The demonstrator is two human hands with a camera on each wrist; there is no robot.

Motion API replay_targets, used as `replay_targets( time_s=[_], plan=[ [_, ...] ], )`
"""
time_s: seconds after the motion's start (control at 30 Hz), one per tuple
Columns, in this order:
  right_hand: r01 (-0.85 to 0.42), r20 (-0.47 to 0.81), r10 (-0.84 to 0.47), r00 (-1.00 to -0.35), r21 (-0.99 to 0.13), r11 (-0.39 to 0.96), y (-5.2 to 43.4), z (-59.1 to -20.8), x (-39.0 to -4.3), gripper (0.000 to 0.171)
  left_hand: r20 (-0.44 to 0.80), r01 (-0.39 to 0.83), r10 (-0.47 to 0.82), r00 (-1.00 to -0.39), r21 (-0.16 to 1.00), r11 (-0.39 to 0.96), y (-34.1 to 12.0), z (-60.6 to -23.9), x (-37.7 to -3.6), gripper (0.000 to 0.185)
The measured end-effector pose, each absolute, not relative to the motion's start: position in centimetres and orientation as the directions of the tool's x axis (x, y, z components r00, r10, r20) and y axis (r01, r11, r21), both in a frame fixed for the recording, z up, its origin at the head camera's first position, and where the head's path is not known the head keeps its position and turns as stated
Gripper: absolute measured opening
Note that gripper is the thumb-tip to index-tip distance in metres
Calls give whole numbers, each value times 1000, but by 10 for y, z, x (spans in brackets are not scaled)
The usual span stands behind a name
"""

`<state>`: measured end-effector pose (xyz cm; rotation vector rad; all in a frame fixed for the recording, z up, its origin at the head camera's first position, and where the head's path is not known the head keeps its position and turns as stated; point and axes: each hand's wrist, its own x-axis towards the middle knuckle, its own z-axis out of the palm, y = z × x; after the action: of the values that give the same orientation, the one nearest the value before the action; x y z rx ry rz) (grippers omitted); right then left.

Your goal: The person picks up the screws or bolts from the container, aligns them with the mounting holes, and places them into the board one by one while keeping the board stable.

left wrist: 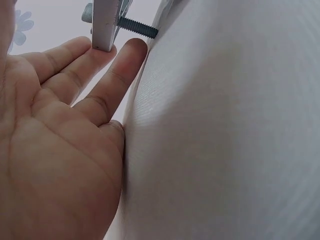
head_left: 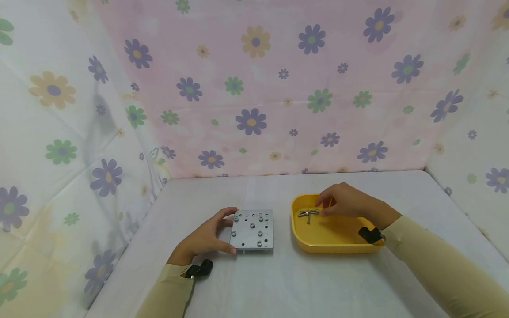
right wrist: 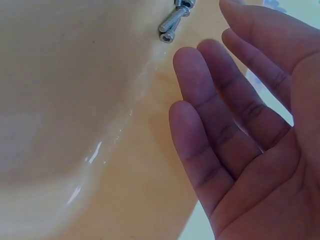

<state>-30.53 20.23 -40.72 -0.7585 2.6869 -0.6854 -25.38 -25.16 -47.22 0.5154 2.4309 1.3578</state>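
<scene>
A square metal plate (head_left: pixel 244 236) with holes and several socket-head screws (head_left: pixel 252 225) set in it is in the middle of the table in the head view. My left hand (head_left: pixel 204 234) holds its left side, the thumb at the near corner and a finger at the far corner. In the left wrist view a threaded screw shank (left wrist: pixel 137 27) sticks out below the plate. To the right, my right hand (head_left: pixel 343 201) reaches into a yellow tray (head_left: pixel 338 248), fingers slightly bent beside several loose screws (head_left: pixel 308 213). Nothing shows in its grasp.
A white cloth covers the table (head_left: pixel 278 282). Flowered fabric (head_left: pixel 254 88) hangs behind and at both sides. The tray's raised rim stands around the loose screws, right of the plate.
</scene>
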Motion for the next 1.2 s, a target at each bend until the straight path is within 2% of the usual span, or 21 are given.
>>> replay_targets(
  time_s=[0.87,1.2],
  plan=[
    [-389,-170,-569,-805,-572,722,190,-419,-310,30,-93,155,431,-898,848,506,-250,-471,-253,125],
    [-391,-180,-570,-801,-564,727,183,-422,-312,26,-96,154,436,-895,851,502,-250,-470,-253,124]
  ],
)
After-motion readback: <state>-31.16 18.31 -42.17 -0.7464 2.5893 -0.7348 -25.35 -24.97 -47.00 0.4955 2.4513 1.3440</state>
